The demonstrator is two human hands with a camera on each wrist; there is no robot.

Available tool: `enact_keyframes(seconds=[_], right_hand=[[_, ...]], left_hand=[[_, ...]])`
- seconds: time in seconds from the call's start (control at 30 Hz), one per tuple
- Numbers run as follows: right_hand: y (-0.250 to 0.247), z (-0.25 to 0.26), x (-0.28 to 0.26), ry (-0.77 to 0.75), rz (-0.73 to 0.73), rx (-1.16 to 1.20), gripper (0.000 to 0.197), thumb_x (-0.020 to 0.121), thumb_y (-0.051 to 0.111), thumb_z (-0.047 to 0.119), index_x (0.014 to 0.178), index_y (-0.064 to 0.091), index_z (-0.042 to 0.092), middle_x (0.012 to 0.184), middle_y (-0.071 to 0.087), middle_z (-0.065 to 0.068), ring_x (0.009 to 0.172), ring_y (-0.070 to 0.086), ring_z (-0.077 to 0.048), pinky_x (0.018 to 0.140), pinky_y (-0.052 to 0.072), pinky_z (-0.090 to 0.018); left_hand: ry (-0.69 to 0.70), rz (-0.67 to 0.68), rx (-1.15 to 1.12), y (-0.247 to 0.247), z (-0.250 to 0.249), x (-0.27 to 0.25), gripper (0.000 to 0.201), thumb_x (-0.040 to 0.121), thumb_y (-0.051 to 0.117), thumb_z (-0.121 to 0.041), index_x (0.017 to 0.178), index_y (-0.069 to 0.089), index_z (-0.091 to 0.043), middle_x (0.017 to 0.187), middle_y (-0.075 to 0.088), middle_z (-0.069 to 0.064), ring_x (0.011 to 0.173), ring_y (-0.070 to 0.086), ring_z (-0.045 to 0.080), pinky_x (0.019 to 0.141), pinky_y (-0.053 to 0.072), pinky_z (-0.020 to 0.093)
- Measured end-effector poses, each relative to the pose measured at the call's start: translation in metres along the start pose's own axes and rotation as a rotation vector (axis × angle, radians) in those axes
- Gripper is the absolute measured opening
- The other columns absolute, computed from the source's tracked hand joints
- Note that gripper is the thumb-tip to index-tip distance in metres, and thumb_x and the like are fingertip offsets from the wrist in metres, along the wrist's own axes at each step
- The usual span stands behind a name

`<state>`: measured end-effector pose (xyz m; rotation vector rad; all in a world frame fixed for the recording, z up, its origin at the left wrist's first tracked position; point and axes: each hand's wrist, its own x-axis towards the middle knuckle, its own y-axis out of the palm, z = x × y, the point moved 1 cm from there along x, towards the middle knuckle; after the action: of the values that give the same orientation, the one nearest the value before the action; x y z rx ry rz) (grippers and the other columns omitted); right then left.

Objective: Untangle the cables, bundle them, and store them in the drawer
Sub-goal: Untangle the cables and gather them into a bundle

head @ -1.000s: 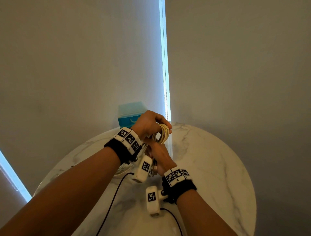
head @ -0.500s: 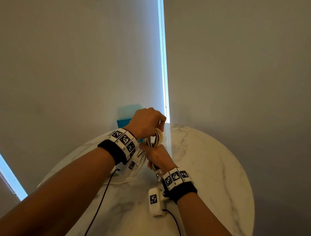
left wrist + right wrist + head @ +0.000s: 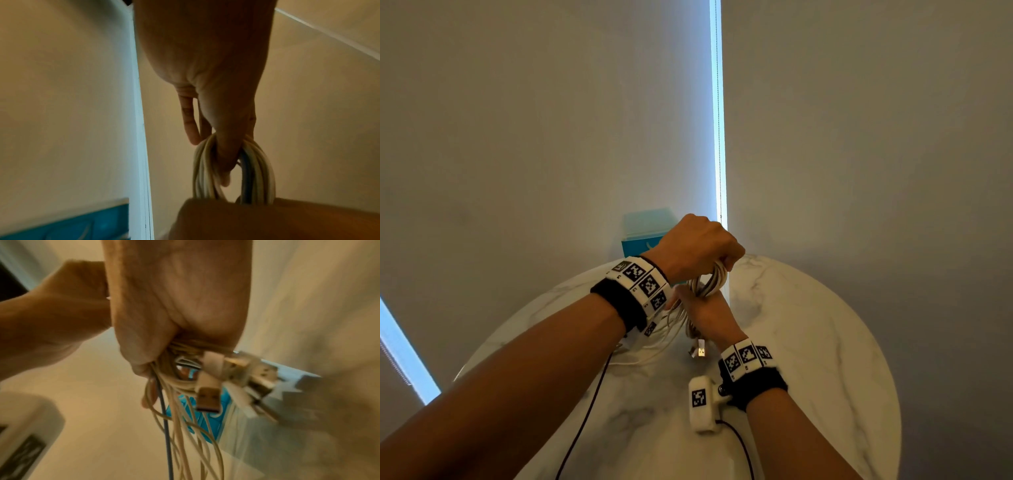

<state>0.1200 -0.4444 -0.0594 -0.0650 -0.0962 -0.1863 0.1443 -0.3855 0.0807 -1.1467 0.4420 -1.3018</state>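
A coil of white cables (image 3: 710, 281) is held above the round marble table (image 3: 808, 342). My left hand (image 3: 695, 246) hooks its fingers through the top loop of the cable coil (image 3: 234, 172). Just below, my right hand (image 3: 709, 311) grips the coil's lower part, with USB plugs (image 3: 207, 397) and loose cable strands (image 3: 185, 426) hanging out of the fist. One plug (image 3: 700, 353) dangles near the right wrist. The teal drawer box (image 3: 643, 236) stands behind my hands at the table's far edge, partly hidden.
Loose white cable strands (image 3: 650, 349) trail on the table under my left wrist. Black wires (image 3: 585, 418) run from the wrist cameras toward me. A bright window slit (image 3: 717, 120) lies between grey blinds behind the table.
Both hands have lifted slightly and moved toward the drawer box with the coil. The left hand has curled tighter over the top loop; the right hand has kept its grip below.
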Motion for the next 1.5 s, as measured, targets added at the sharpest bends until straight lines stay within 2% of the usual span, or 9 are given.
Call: enact_keyframes(seconds=[0.1,0.27,0.63,0.77,0.9,1.03,1.13,1.27,1.5], right_hand=[[-0.006,-0.002,0.001,-0.107,-0.128,0.128,0.033,0.109,0.058,0.033,0.095,0.076,0.009,0.085,0.08,-0.012,0.054,0.058,-0.019,0.048,0.048,-0.027],[-0.013,-0.014,0.006,0.049,-0.151,0.575,0.029,0.105,0.061,0.032,0.116,0.078,0.012,0.108,0.08,-0.02,0.104,0.076,-0.041,0.093,0.061,-0.056],[-0.031,-0.034,0.018,0.223,0.074,0.741,0.05,0.104,0.065,0.05,0.137,0.073,0.013,0.133,0.06,-0.018,0.127,0.055,-0.035,0.128,0.031,-0.056],[-0.031,-0.036,0.023,0.163,0.094,0.649,0.052,0.101,0.064,0.056,0.131,0.078,0.015,0.107,0.069,-0.009,0.104,0.065,-0.019,0.109,0.043,-0.042],[-0.029,-0.038,0.026,0.194,0.11,0.694,0.052,0.105,0.058,0.052,0.132,0.077,0.012,0.146,0.066,-0.014,0.131,0.068,-0.026,0.122,0.044,-0.053],[-0.025,-0.035,0.024,0.187,0.11,0.74,0.059,0.108,0.051,0.052,0.126,0.066,-0.003,0.142,0.069,-0.018,0.138,0.062,-0.031,0.122,0.042,-0.054],[-0.018,-0.031,0.021,0.153,0.049,0.828,0.05,0.106,0.053,0.051,0.079,0.056,0.009,0.108,0.079,-0.018,0.123,0.072,-0.033,0.12,0.045,-0.052],[-0.014,-0.022,0.015,0.113,0.028,0.937,0.054,0.106,0.053,0.053,0.068,0.048,0.016,0.066,0.052,-0.005,0.077,0.076,-0.025,0.117,0.046,-0.057],[-0.026,-0.029,0.017,0.133,0.014,0.844,0.047,0.103,0.058,0.051,0.076,0.057,0.013,0.078,0.059,-0.008,0.091,0.072,-0.029,0.091,0.064,-0.045]], left_hand=[[-0.226,-0.052,-0.423,0.016,0.01,-0.017,0.027,0.09,0.082,-0.03,0.112,0.075,-0.044,0.104,0.073,-0.022,0.103,0.066,0.007,0.089,0.053,0.032],[-0.615,0.232,-1.075,0.076,0.012,-0.058,0.098,0.085,0.066,-0.077,0.163,0.026,-0.036,0.154,0.054,-0.001,0.135,0.059,0.022,0.11,0.054,0.044],[-0.594,0.202,-0.896,0.112,0.008,-0.098,0.047,0.102,0.055,-0.063,0.115,0.074,-0.022,0.094,0.074,-0.005,0.079,0.072,0.009,0.076,0.055,0.026],[-0.658,0.179,-1.097,0.105,0.0,-0.106,0.047,0.108,0.045,-0.058,0.105,0.072,-0.02,0.1,0.069,0.001,0.086,0.066,0.014,0.073,0.054,0.025],[-0.603,0.214,-1.273,0.109,-0.003,-0.118,0.036,0.096,0.071,-0.055,0.12,0.069,-0.028,0.102,0.073,-0.005,0.078,0.067,0.002,0.061,0.052,0.017],[-0.55,0.244,-1.231,0.12,0.006,-0.129,0.035,0.094,0.081,-0.038,0.125,0.068,-0.028,0.106,0.075,-0.001,0.081,0.068,0.006,0.07,0.056,0.024],[-0.585,0.329,-1.292,0.124,0.008,-0.135,0.029,0.099,0.074,-0.027,0.127,0.068,-0.022,0.11,0.076,0.014,0.087,0.071,0.019,0.089,0.06,0.044],[-0.613,0.28,-1.312,0.117,0.004,-0.133,0.031,0.1,0.07,-0.019,0.13,0.07,-0.015,0.13,0.067,0.011,0.116,0.064,0.026,0.105,0.052,0.04],[-0.574,0.216,-1.246,0.112,0.008,-0.141,0.037,0.101,0.068,-0.048,0.107,0.073,-0.011,0.082,0.076,0.0,0.074,0.07,0.014,0.081,0.058,0.032]])
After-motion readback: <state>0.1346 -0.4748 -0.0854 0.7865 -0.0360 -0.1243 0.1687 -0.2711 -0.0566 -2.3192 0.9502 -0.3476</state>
